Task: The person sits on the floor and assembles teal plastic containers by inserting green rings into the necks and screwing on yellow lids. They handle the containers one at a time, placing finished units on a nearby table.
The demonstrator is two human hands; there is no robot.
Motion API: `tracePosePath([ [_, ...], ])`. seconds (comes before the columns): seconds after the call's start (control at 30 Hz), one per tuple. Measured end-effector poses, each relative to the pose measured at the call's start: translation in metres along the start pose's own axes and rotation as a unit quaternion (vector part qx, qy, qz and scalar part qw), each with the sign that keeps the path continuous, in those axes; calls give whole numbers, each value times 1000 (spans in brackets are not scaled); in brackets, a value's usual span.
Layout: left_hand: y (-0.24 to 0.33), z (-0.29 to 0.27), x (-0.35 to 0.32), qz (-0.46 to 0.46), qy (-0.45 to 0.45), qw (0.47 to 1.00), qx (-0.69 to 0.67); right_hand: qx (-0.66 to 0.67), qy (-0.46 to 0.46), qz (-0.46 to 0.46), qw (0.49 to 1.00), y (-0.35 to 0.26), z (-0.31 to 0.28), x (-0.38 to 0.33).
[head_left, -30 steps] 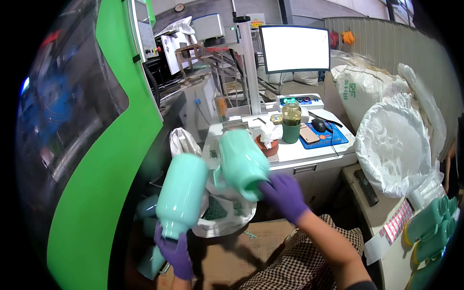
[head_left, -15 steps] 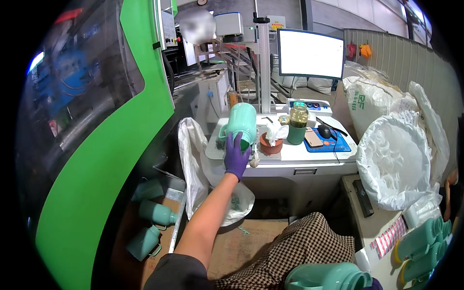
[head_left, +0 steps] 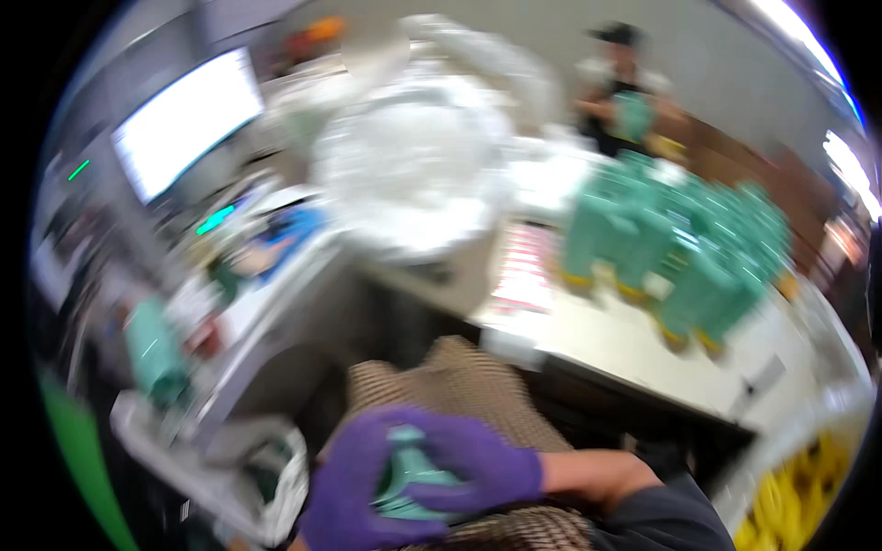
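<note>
Over lap, bottle (head_left: pixel 411 470) between fingers (head_left: pixel 464 464)

Blurred view: both purple-gloved hands, left hand (head_left: pixel 354 491) and right hand (head_left: pixel 478 473), grip teal bottle (head_left: pixel 409 473); teal bottles (head_left: pixel 680 243) crowd tabletop (head_left: pixel 606 344).

a flat computer screen (head_left: pixel 188 119) is standing at the upper left, on the desk behind; it is glowing white inside a dark frame, and the picture is blurred so nothing more is showing on it. a big clear plastic bag (head_left: pixel 413 174), round and full, is sitting in the upper middle, just right of the screen. a flat sheet with red and white stripes (head_left: pixel 524 271), maybe a label sheet, is lying on the pale table below the bag, beside the teal bottles (head_left: pixel 680 239).
</note>
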State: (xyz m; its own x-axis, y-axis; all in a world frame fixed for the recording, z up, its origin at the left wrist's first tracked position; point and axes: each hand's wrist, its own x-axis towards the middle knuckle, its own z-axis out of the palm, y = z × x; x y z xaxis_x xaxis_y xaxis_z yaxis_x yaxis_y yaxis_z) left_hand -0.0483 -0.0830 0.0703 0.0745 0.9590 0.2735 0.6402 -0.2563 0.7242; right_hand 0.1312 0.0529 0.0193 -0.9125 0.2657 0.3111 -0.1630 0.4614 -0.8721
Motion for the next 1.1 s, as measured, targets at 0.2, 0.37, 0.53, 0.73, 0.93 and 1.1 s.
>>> tracePosePath([
  [0.2,-49,-7,8,-102,-28,980,167,-263,91,-68,958,-11,-88,-82],
  [0.37,-92,-7,-16,-168,38,985,4,-742,151,458,465,-117,-176,-300],
  [0.53,-119,11,-37,-264,212,922,-189,-465,54,851,238,-222,-134,-348],
  [0.73,-123,62,-20,-182,252,940,-142,-226,105,838,486,-224,-123,-405],
  [0.93,-149,67,-36,-99,300,947,-64,-392,190,609,663,-267,-172,-321],
  [1.1,-136,104,-23,-61,313,942,-108,-397,419,113,809,-123,-190,-230],
])
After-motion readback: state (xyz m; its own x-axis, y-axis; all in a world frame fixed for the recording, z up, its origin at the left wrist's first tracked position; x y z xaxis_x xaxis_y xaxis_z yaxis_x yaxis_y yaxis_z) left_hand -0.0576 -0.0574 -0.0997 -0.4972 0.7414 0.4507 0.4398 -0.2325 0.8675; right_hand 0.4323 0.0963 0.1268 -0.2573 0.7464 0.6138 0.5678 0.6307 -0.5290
